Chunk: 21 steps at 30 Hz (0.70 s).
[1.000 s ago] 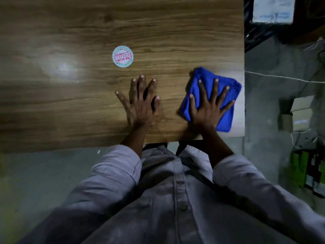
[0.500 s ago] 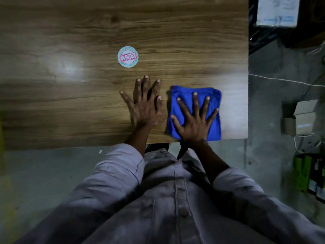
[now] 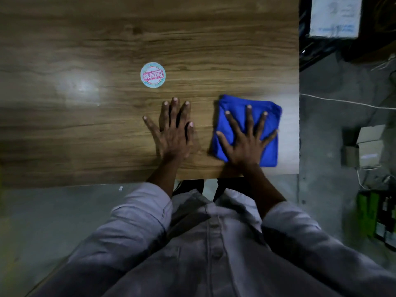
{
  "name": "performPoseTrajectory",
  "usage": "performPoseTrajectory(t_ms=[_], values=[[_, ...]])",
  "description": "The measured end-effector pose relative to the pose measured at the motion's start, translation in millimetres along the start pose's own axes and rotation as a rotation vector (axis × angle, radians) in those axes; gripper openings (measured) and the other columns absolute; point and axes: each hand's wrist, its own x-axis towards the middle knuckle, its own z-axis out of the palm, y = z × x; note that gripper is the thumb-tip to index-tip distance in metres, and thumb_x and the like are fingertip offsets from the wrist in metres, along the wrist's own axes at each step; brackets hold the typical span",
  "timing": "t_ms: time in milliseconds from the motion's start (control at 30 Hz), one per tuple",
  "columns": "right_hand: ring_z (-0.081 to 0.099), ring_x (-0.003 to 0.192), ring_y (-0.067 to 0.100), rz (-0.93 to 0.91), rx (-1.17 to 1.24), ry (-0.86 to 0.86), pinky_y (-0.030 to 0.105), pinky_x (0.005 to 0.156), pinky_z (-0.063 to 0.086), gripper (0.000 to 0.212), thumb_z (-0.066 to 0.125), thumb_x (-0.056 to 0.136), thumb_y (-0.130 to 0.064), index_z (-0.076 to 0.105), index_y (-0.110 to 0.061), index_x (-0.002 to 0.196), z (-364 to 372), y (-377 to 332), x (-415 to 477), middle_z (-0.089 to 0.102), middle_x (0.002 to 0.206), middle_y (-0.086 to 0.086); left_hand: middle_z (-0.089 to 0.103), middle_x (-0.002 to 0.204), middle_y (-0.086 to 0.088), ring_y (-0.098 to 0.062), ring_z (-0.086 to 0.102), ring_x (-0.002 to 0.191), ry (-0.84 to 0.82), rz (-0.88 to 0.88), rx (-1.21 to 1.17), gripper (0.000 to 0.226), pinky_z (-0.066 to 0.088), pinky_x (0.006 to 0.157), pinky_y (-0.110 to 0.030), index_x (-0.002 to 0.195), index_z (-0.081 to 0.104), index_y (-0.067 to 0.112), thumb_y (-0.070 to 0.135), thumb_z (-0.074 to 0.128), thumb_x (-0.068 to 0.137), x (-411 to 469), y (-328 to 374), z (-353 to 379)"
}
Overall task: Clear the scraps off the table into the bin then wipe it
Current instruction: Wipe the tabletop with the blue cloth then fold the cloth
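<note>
Grey concrete floor (image 3: 42,221) runs under you and past the table, and your grey button shirt (image 3: 214,243) fills the nearest part of the view, its sleeves pushed back from both forearms. One small white scrap (image 3: 120,188) lies on the floor just off the table's near edge, at about seven o'clock from your left hand.

The wood-grain table (image 3: 85,136) begins right in front of your body. Your left hand (image 3: 173,136) lies flat on the bare wood near that edge, palm down, fingers straight and slightly parted, holding nothing. At three o'clock from it, with a strip of bare wood between, your right hand (image 3: 246,144) presses down on the folded blue cloth (image 3: 271,116). Its fingers are fanned wide and straight over the fabric, not curled round it. The cloth sits close to the table's near corner on that side.

Farther out, at eleven o'clock from your left hand and clear of its fingertips, a round pale sticker (image 3: 153,75) with pink lettering lies on the wood.

Off the table at three o'clock, a white cable (image 3: 342,101) crosses the floor beside an open cardboard box (image 3: 364,144), with green cartons (image 3: 368,211) at four o'clock. At one o'clock, farthest away, a white labelled box (image 3: 334,16) shows, its print too blurred to read.
</note>
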Motion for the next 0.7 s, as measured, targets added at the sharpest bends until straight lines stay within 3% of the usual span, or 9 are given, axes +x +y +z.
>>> performPoseTrajectory(t_ms=[100,233,333,467,567,700], values=[[-0.007,0.159,0.044,0.125,0.019,-0.018,0.086,0.108,0.003,0.074,0.033,0.091,-0.087,0.018,-0.058,0.158,-11.1,31.3,21.4,0.000,0.175,-0.004,-0.008,0.171,0.004,-0.023,-0.009,0.158,0.003,-0.002,0.020,0.060,0.008,0.109,-0.080,0.162,0.002,0.037,0.049,0.020,0.107,0.2,-0.3,0.9],[-0.007,0.157,0.048,0.234,0.074,0.001,0.088,0.105,0.003,0.078,0.019,0.086,-0.092,0.014,-0.061,0.157,-21.5,0.1,93.2,-0.002,0.175,0.001,-0.008,0.171,0.003,-0.023,-0.008,0.158,0.003,0.000,0.027,0.060,0.008,0.109,-0.079,0.162,0.002,0.036,0.049,0.020,0.106,-1.5,0.2,0.3],[-0.004,0.157,0.050,0.146,0.075,0.010,0.087,0.104,0.002,0.078,0.022,0.086,-0.092,0.020,-0.060,0.157,-12.3,-56.2,117.7,0.004,0.175,0.002,-0.005,0.172,0.003,-0.023,-0.006,0.158,0.000,0.003,0.007,0.062,0.008,0.110,-0.079,0.163,0.004,0.034,0.048,0.024,0.105,-0.9,0.0,-1.1],[-0.002,0.158,0.048,-0.093,0.010,0.008,0.085,0.106,0.001,0.072,0.027,0.091,-0.087,0.022,-0.058,0.157,3.0,-98.6,82.4,0.008,0.175,-0.001,-0.010,0.171,0.002,-0.023,-0.009,0.158,-0.030,-0.024,0.033,0.075,0.007,0.110,-0.079,0.164,0.002,0.024,0.051,0.029,0.100,-0.1,-0.8,-3.7],[-0.005,0.159,0.043,-0.145,-0.003,0.012,0.084,0.108,0.002,0.072,0.029,0.094,-0.085,0.017,-0.057,0.159,5.7,-62.3,39.1,0.003,0.175,-0.005,-0.013,0.171,0.003,-0.023,-0.010,0.157,-0.027,-0.022,0.039,0.073,0.008,0.111,-0.079,0.163,-0.002,0.023,0.051,0.028,0.103,-0.4,1.0,-2.9],[-0.005,0.160,0.039,-0.020,0.011,0.015,0.083,0.110,0.001,0.074,0.036,0.091,-0.088,0.021,-0.060,0.157,-3.1,-1.9,20.5,0.004,0.175,-0.008,-0.007,0.171,0.005,-0.021,-0.008,0.158,-0.016,-0.020,0.014,0.066,0.009,0.111,-0.078,0.163,0.000,0.027,0.048,0.024,0.106,0.9,1.6,-1.1]])
